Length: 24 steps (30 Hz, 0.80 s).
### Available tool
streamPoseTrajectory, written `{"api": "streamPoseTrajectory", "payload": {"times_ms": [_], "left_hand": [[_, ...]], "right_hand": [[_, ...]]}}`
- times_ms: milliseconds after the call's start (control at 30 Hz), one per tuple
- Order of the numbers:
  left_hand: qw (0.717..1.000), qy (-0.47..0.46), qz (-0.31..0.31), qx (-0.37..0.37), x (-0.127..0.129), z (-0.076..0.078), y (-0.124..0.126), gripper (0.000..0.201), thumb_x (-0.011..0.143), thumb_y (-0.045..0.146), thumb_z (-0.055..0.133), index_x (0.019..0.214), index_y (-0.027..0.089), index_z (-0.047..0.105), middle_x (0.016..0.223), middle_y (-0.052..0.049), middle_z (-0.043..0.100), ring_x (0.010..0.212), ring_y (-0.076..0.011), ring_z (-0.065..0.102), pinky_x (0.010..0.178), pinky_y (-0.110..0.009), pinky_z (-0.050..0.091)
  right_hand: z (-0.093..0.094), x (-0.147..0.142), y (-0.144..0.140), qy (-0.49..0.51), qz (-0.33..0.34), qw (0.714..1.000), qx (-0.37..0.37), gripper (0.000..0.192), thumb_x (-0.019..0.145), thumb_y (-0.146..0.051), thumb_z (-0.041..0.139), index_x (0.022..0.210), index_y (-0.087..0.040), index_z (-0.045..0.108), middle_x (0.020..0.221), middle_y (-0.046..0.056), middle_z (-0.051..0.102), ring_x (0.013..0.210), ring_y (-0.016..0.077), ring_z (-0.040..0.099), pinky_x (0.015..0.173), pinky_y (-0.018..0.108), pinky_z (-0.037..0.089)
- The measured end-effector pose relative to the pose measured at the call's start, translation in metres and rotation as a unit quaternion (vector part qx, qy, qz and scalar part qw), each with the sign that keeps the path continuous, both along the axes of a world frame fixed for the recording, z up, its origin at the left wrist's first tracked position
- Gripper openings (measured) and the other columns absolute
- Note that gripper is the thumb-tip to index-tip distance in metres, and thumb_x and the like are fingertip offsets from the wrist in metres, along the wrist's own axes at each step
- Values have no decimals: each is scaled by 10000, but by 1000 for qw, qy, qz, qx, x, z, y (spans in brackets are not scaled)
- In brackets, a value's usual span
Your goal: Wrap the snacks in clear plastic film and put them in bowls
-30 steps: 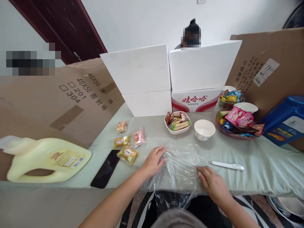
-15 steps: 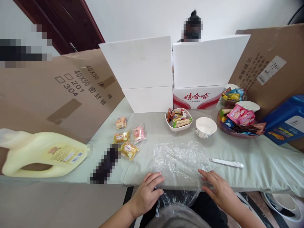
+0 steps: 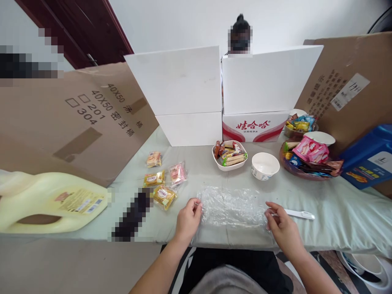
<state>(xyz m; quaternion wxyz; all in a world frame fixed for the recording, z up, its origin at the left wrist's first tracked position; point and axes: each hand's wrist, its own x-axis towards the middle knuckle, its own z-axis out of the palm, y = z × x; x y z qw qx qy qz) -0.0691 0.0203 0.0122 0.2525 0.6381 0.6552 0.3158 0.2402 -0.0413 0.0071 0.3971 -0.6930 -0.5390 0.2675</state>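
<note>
A crinkled sheet of clear plastic film (image 3: 232, 207), folded over, lies on the cloth-covered table in front of me. My left hand (image 3: 190, 214) pinches its left edge between thumb and fingers. At the opposite edge, my right hand (image 3: 280, 224) grips the film with curled fingers. Just beyond the right hand lies a white utility knife (image 3: 301, 214), its left end hidden behind the fingers. A white bowl (image 3: 265, 166) with nothing visible inside stands behind the film. Left of that bowl is a white dish (image 3: 229, 167) of wrapped snacks.
Several wrapped snack cakes (image 3: 164, 197) lie at left, near a yellow jug (image 3: 76, 200). A purple bowl (image 3: 288, 169) of snacks and a blue container (image 3: 372, 157) stand at right. White box flaps (image 3: 188, 128) and large cardboard (image 3: 119, 122) border the back; a person is behind.
Both hands have moved forward and closed on the film's edges. The film's near part, which hung over the table edge, is now folded up onto the table.
</note>
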Motion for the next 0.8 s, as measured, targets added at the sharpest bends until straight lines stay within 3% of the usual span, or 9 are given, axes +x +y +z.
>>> {"api": "streamPoseTrajectory", "payload": {"times_ms": [167,267,467,633,700,800], "left_hand": [[982,180,20,62,8,-5,13,182,919,303,443,891,225,605,765,-25,685,698,-192,638,665,-276,440],[968,238,15,77,10,-10,20,161,905,259,464,864,218,614,773,-44,675,751,-211,633,691,-290,450],[960,260,-11,107,10,-19,23,186,905,203,437,850,214,614,800,-69,665,812,-249,608,736,-346,474],[953,252,4,171,18,-1,16,165,883,189,472,948,191,624,908,-105,646,888,-274,589,792,-402,479],[949,232,-51,207,29,10,12,186,897,176,455,939,194,636,925,-108,644,923,-273,588,833,-421,475],[930,201,-241,189,48,15,10,238,924,203,453,1061,228,647,1076,-86,665,1107,-266,568,971,-448,438]], "right_hand": [[-8,-5,28,-151,5,985,78,381,924,-391,362,1182,-170,535,904,91,686,787,212,667,729,350,520],[-15,-9,38,-257,-9,964,66,381,940,-339,327,1218,-155,511,911,99,700,772,229,680,659,339,505],[-22,-13,43,-396,-9,918,32,360,961,-328,342,1209,-145,527,919,119,722,686,231,690,555,309,454],[-23,-13,46,-408,-15,913,29,363,966,-352,346,1194,-149,542,842,104,725,665,228,691,536,297,441],[-24,-14,47,-401,-11,916,23,360,967,-352,351,1197,-150,541,854,108,726,672,231,692,540,302,443],[-24,-13,50,-396,-2,918,6,343,968,-349,370,1193,-157,545,864,106,723,662,231,683,543,310,439]]}}
